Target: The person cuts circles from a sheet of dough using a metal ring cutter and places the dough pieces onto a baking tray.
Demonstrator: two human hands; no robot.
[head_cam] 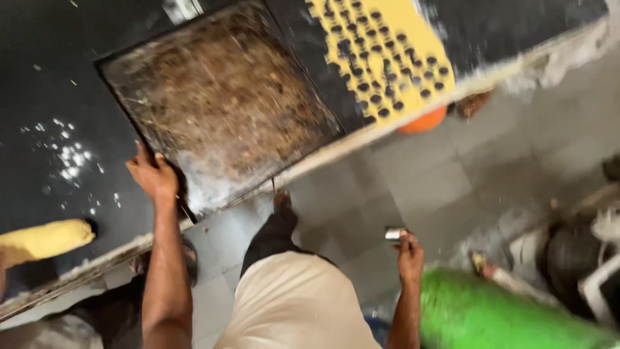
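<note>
Black counter (39,97): left hand (152,176) grips one tray (219,103); right hand (409,253) holds perhaps one metal cup (393,234).

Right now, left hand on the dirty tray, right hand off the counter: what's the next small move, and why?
Probably steady the tray before shifting it. The left hand grips only its near corner at the black counter's edge, and the tray is crusted with brown residue. The right hand hangs over the floor, closed on a small metal object, so it cannot help yet.
</note>
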